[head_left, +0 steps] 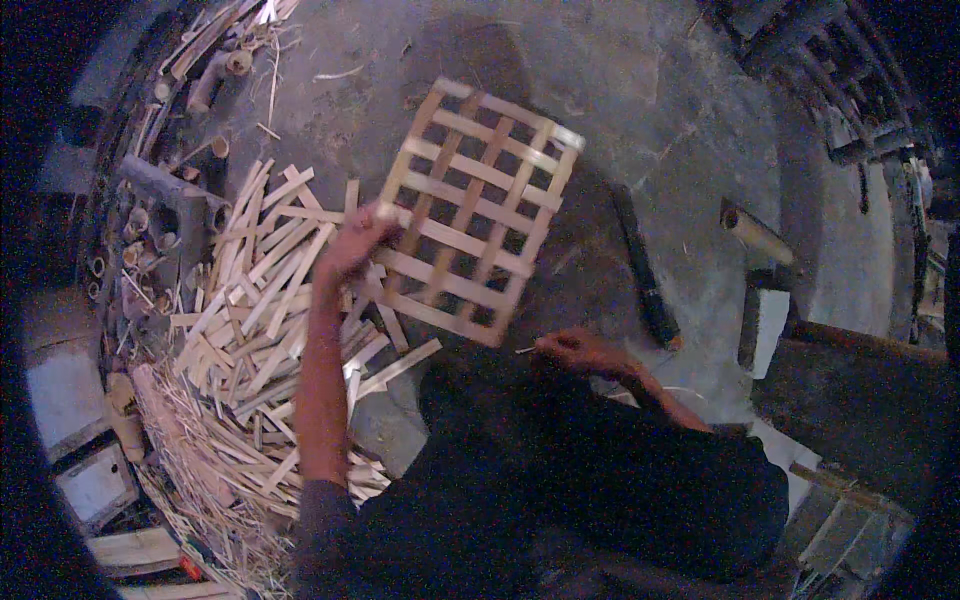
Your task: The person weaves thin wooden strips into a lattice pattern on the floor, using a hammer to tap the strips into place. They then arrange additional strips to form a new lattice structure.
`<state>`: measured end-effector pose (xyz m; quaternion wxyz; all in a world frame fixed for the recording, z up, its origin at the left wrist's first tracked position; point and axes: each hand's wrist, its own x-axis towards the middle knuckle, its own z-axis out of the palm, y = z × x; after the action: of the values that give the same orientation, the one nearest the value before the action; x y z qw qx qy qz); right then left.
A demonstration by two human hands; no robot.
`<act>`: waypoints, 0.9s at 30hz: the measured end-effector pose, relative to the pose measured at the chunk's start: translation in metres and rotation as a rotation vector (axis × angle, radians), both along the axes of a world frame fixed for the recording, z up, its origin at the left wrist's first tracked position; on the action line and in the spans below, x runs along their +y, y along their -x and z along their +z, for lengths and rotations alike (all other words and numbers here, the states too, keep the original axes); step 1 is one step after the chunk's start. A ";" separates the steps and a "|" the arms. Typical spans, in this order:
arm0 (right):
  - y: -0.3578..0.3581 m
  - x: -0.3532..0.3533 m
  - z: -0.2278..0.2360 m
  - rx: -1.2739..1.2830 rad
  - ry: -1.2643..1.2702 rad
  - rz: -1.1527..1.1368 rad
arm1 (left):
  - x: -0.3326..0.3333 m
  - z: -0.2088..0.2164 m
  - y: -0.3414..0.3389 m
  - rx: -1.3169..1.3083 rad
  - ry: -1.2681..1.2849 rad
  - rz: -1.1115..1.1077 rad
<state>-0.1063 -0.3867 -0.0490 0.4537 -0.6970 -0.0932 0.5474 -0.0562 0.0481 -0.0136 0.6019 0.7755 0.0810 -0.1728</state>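
Observation:
My left hand [358, 245] is closed on the left edge of a woven bamboo lattice panel [465, 217]. The panel is rectangular, tilted and raised above the floor, with square gaps between its flat, pale strips. Close to the panel's lower right corner, my right hand [585, 354] is closed, apart from the panel. A small, thin, pale piece [524, 351] sticks out from its fingertips; its kind is too small to make out.
A heap of loose bamboo strips [265, 310] spreads at the left, with thin shavings [200, 460] nearer me. Bamboo poles [160, 185] are stacked farther left. On the floor at right lie a long dark bar [642, 265] and a bamboo tube [757, 235], near a white block [766, 330].

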 end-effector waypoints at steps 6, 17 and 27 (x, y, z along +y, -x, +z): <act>-0.051 -0.049 0.024 -0.948 0.342 -0.361 | 0.068 0.006 -0.084 -0.492 -0.797 -0.290; -0.055 -0.100 0.003 -1.137 0.459 -0.160 | -0.160 -0.084 0.033 -0.594 -1.016 0.098; -0.078 -0.102 0.085 -1.120 0.528 -0.202 | -0.167 -0.100 0.001 -0.872 -1.000 -0.108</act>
<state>-0.0287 -0.4889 0.0362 0.1979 -0.9720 -0.1122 0.0581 -0.0569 -0.1185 -0.1137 0.1380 0.9631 -0.1385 0.1852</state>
